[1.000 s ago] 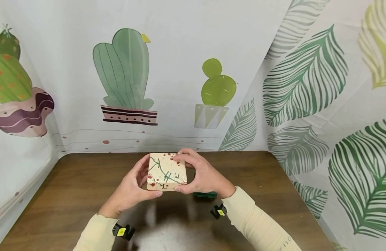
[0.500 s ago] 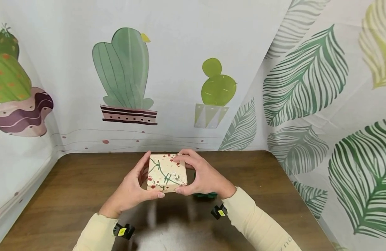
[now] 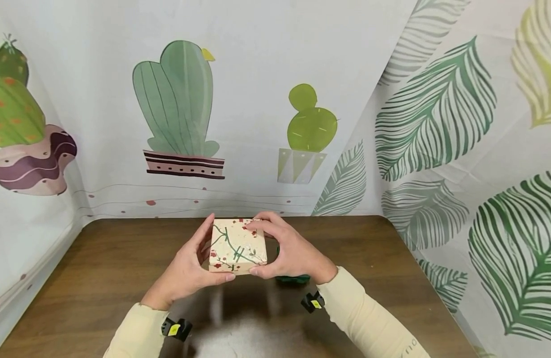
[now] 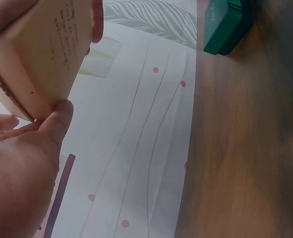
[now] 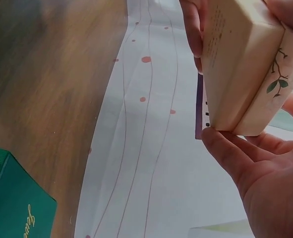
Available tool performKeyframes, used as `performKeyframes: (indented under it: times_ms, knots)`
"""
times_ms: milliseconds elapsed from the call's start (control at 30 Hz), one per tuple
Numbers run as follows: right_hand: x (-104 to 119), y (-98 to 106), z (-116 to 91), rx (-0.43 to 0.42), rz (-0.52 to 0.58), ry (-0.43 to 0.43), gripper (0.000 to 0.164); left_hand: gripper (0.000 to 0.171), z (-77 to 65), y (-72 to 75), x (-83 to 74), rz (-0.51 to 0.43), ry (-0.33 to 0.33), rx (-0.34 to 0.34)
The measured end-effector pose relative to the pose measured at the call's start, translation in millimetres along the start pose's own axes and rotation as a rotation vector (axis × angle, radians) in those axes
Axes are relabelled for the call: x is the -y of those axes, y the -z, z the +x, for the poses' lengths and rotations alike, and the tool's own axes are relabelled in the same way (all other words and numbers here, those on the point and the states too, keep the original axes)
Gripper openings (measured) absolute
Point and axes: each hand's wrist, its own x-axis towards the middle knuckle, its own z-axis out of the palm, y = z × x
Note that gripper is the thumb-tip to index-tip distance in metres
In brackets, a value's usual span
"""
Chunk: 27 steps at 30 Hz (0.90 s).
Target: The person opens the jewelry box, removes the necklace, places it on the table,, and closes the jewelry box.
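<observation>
A small square cream box (image 3: 238,242) with green stems and red blossoms on its top is held up between both hands above the table. My left hand (image 3: 186,268) grips its left side, thumb along the near lower edge and index finger reaching to the far left corner. My right hand (image 3: 298,251) holds the right side, with a fingertip over the top and the thumb at the near corner. Small print marks the box's underside (image 4: 49,54) in the left wrist view. A seam runs round its side (image 5: 265,84) in the right wrist view.
A dark green box (image 3: 292,279) with gold lettering stands on the brown wooden table (image 3: 123,258), partly hidden behind the right hand and wrist. A white cloth (image 3: 253,99) printed with cacti and leaves hangs behind the table's far edge.
The left index finger has shifted up to the box's far left corner, and the left thumb has slid slightly right. The box and right hand have barely moved.
</observation>
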Motion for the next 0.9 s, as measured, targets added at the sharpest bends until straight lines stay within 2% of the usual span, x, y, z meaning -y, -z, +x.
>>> performKeyframes:
  times_ms: [500,900]
  knots:
    - [3.2,-1.1,1.2,0.0,0.046,-0.074,0.073,0.13,-0.2,4.1,-2.8,0.008,0.05,-0.019]
    - [4.1,-0.3,2.2,-0.002,0.076,-0.075,0.073,0.13,-0.3,5.8,-2.9,0.067,0.065,-0.001]
